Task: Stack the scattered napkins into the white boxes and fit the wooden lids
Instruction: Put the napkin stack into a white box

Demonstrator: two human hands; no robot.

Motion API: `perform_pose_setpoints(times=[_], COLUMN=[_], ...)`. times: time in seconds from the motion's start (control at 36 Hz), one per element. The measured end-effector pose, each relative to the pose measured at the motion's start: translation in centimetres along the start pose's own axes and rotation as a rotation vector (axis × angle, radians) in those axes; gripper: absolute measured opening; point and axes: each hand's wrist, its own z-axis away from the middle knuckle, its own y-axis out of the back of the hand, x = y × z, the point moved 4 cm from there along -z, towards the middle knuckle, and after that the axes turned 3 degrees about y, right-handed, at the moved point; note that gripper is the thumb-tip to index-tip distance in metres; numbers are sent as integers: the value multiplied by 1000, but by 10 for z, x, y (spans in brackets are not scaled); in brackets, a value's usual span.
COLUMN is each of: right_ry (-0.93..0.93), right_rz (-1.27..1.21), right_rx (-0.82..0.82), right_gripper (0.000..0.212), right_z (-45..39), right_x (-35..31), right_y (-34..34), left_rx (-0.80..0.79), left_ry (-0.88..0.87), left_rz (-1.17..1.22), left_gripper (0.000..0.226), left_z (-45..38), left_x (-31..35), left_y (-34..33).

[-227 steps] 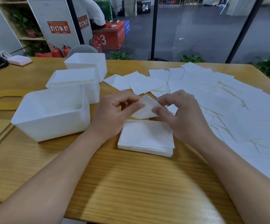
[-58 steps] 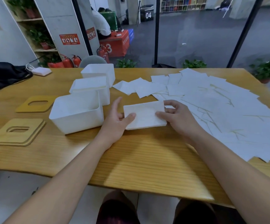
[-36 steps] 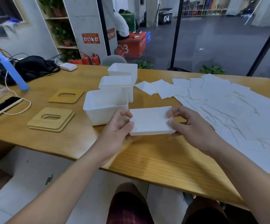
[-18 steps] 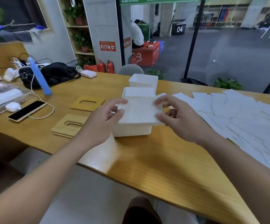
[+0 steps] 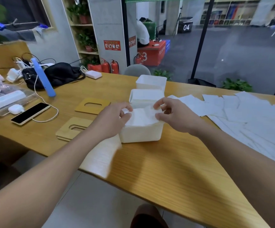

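Note:
A stack of white napkins (image 5: 140,118) sits in the open top of the nearest white box (image 5: 141,134). My left hand (image 5: 115,116) pinches the stack's left edge. My right hand (image 5: 172,116) pinches its right edge, with the top napkin's corner lifted there. Behind it stands a second white box (image 5: 145,96) filled with napkins, then a third white box (image 5: 150,82). Left of the boxes lie one wooden lid (image 5: 92,106) and a pile of two wooden lids (image 5: 73,128). Scattered napkins (image 5: 248,116) cover the table's right side.
A blurred white sheet (image 5: 101,157) lies at the table's front edge under my left forearm. On the left are a phone on a cable (image 5: 30,113), a blue stick (image 5: 43,78), a black bag (image 5: 59,74) and a clear bag of chargers (image 5: 3,97).
Both hands lifted the napkin stack off the table, carried it left over the nearest box and lowered it into the opening. The view swung left and now shows the phone and bags.

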Motion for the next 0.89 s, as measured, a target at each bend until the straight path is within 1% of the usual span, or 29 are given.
perform_pose_setpoints(times=[0.11,0.25,0.36,0.47,0.56,0.64,0.72,0.78,0.89], right_ry=[0,56,90,104,118,143,146,148,170], right_rz=[44,209,355,497,537,583,619,644,726], right_rx=[-31,-79,-118,-162,-161,-176,-185,-175,-101], right_gripper=[21,18,13,11,11,11,14,21,35], right_z=[1,-7,-14,-21,-26,-28,-29,-30,-29], right_x=[5,0,-5,-5,-5,-6,-5,-3,0], right_y=[10,9,-4,-14,-14,-15,-14,-13,-12], left_rx=[-11,23,-10,6,-7,-37,-90,-100,-99], left_ry=[-18,12,24,60,84,89,87,87,95], left_rz=[-69,-156,-267,-346,-364,-424,-453,-441,-440], left_gripper=[9,13,11,8,5,9,11,11,9], left_z=[4,-11,-17,-21,-26,-30,-35,-38,-41], left_x=[14,16,17,14,13,16,15,13,12], left_y=[-5,2,-12,-24,-27,-31,-33,-32,-32])
